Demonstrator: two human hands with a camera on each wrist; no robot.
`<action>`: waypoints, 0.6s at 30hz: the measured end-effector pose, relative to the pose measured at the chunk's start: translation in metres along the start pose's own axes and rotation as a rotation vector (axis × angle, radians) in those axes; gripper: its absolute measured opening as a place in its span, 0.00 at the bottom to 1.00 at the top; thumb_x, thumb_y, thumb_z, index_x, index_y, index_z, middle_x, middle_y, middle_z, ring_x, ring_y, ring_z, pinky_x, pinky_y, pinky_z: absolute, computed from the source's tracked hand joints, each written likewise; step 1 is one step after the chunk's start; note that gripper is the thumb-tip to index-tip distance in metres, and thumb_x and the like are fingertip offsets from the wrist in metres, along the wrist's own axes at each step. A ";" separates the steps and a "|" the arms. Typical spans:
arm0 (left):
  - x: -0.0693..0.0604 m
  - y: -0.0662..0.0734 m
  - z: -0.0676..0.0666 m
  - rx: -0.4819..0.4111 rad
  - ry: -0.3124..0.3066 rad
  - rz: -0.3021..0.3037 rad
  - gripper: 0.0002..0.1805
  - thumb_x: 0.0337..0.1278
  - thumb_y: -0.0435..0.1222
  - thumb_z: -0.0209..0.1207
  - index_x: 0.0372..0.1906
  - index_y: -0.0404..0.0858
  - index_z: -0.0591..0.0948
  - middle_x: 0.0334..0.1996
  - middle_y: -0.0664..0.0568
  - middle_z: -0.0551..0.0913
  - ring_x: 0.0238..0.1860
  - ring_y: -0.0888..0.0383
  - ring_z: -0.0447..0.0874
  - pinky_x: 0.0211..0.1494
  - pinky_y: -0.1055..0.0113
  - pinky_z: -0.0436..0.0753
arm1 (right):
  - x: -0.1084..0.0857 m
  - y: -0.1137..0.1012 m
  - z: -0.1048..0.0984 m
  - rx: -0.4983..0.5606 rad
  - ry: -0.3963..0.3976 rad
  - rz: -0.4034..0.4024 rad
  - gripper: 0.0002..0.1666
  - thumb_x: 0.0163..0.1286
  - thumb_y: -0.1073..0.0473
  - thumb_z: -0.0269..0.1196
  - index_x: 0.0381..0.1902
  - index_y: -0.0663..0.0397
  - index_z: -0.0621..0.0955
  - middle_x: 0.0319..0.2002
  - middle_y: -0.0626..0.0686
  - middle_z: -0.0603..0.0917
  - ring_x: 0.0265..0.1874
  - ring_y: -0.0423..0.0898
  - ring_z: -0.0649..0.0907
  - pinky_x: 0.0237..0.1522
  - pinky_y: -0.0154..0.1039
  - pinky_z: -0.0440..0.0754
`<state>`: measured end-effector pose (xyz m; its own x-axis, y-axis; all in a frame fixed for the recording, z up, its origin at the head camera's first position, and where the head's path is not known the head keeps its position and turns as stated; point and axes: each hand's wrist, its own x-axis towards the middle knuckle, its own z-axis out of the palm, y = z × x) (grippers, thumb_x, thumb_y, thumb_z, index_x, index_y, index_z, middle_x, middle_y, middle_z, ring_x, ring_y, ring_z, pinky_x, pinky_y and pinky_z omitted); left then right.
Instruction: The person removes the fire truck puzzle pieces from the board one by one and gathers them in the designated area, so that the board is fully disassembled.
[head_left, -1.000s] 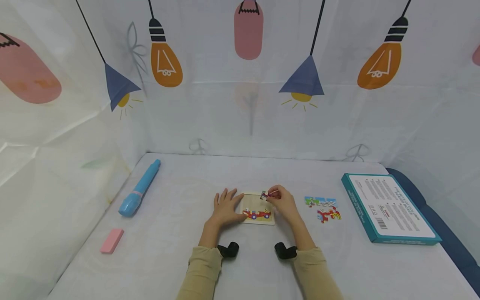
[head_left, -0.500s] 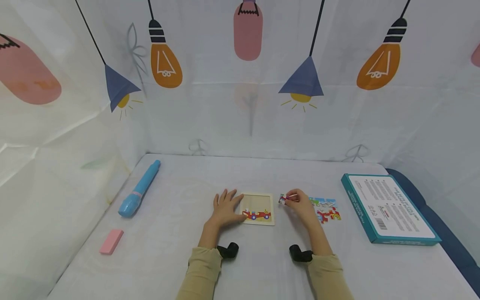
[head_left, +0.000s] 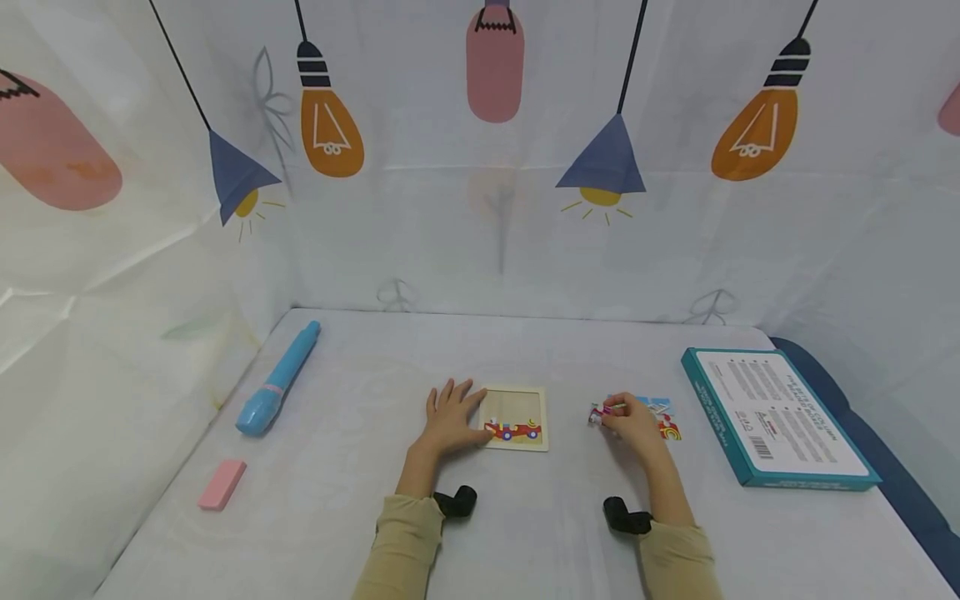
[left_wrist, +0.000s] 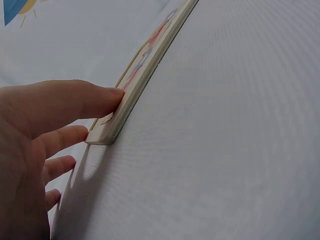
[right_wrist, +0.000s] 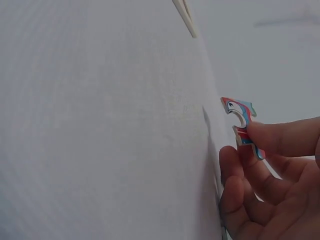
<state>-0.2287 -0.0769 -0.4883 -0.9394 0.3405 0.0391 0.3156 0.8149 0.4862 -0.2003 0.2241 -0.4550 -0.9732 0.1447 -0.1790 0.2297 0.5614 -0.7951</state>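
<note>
My left hand (head_left: 448,419) lies with spread fingers at the left edge of a small wooden puzzle board (head_left: 513,404). In the left wrist view its thumb (left_wrist: 95,97) presses on the frame's edge and the index fingertip touches near the corner. A joined red strip of vehicle picture (head_left: 513,430) fills the board's lower part; bare wood shows above it. To the right, my right hand (head_left: 636,425) pinches a colourful puzzle piece (right_wrist: 245,135) between thumb and fingers, just off the tabletop. Other puzzle pieces (head_left: 663,408) lie partly hidden behind that hand.
A teal-edged box (head_left: 780,417) lies at the right of the white table. At the left are a blue microphone-shaped object (head_left: 279,379) and a pink block (head_left: 222,485). Printed cloth walls stand behind and at both sides.
The right hand has carried the puzzle piece away from the board's top right, rightward and slightly nearer, to beside the loose pieces. My left hand stays at the board.
</note>
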 end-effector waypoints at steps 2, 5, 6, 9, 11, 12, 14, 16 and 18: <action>0.000 0.000 0.001 0.002 -0.002 -0.004 0.41 0.38 0.52 0.62 0.64 0.44 0.70 0.68 0.44 0.60 0.70 0.39 0.45 0.67 0.39 0.40 | -0.001 0.002 -0.003 -0.020 0.003 0.002 0.17 0.60 0.65 0.59 0.46 0.67 0.72 0.37 0.63 0.77 0.30 0.48 0.75 0.27 0.33 0.72; 0.001 -0.001 0.002 0.005 -0.005 -0.011 0.41 0.39 0.52 0.61 0.64 0.44 0.70 0.68 0.44 0.60 0.70 0.40 0.45 0.67 0.39 0.39 | -0.001 0.006 -0.007 -0.040 0.009 -0.005 0.18 0.59 0.65 0.59 0.46 0.68 0.73 0.37 0.64 0.78 0.30 0.49 0.75 0.27 0.34 0.72; 0.001 -0.001 0.002 0.005 -0.006 -0.012 0.41 0.38 0.52 0.61 0.64 0.44 0.70 0.68 0.44 0.60 0.71 0.40 0.45 0.67 0.39 0.39 | -0.001 0.008 -0.008 -0.044 0.013 -0.005 0.18 0.59 0.66 0.59 0.47 0.69 0.73 0.36 0.63 0.77 0.30 0.49 0.75 0.27 0.34 0.72; 0.001 -0.002 0.002 0.007 -0.008 -0.016 0.41 0.39 0.52 0.61 0.64 0.44 0.69 0.68 0.45 0.60 0.71 0.41 0.44 0.67 0.39 0.39 | 0.000 0.011 -0.010 -0.075 0.039 -0.001 0.19 0.57 0.66 0.59 0.46 0.71 0.73 0.34 0.62 0.77 0.30 0.50 0.76 0.27 0.34 0.72; 0.001 -0.002 0.002 0.007 -0.008 -0.018 0.41 0.39 0.52 0.61 0.64 0.45 0.69 0.68 0.45 0.60 0.71 0.41 0.44 0.67 0.40 0.39 | 0.000 0.012 -0.010 -0.106 0.062 0.001 0.19 0.57 0.67 0.60 0.46 0.71 0.74 0.34 0.62 0.77 0.31 0.51 0.76 0.28 0.36 0.73; 0.001 -0.002 0.002 0.007 -0.007 -0.017 0.41 0.38 0.52 0.61 0.64 0.45 0.69 0.68 0.45 0.60 0.71 0.41 0.44 0.67 0.40 0.39 | 0.000 0.012 -0.010 -0.128 0.075 0.000 0.19 0.57 0.66 0.60 0.46 0.71 0.75 0.34 0.62 0.78 0.32 0.52 0.76 0.29 0.37 0.73; 0.001 -0.002 0.002 0.005 -0.003 -0.016 0.41 0.38 0.52 0.61 0.64 0.45 0.70 0.68 0.45 0.60 0.71 0.41 0.44 0.67 0.40 0.39 | 0.000 0.012 -0.010 -0.157 0.093 0.000 0.18 0.57 0.66 0.60 0.45 0.72 0.75 0.34 0.63 0.78 0.33 0.53 0.76 0.31 0.40 0.74; 0.002 -0.002 0.003 0.005 0.001 -0.013 0.41 0.38 0.52 0.61 0.64 0.45 0.70 0.68 0.45 0.60 0.71 0.41 0.45 0.67 0.39 0.39 | 0.000 0.012 -0.010 -0.176 0.105 0.004 0.17 0.57 0.66 0.59 0.44 0.72 0.76 0.35 0.63 0.78 0.34 0.54 0.75 0.33 0.43 0.74; 0.002 -0.002 0.003 0.005 0.003 -0.010 0.41 0.37 0.52 0.61 0.64 0.45 0.70 0.68 0.45 0.60 0.71 0.41 0.45 0.67 0.39 0.39 | 0.000 0.011 -0.009 -0.196 0.112 0.014 0.16 0.57 0.66 0.59 0.43 0.72 0.76 0.35 0.63 0.78 0.34 0.55 0.75 0.34 0.44 0.74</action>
<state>-0.2306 -0.0769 -0.4921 -0.9431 0.3306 0.0367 0.3064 0.8206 0.4824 -0.1973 0.2380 -0.4583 -0.9647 0.2368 -0.1153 0.2523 0.7049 -0.6629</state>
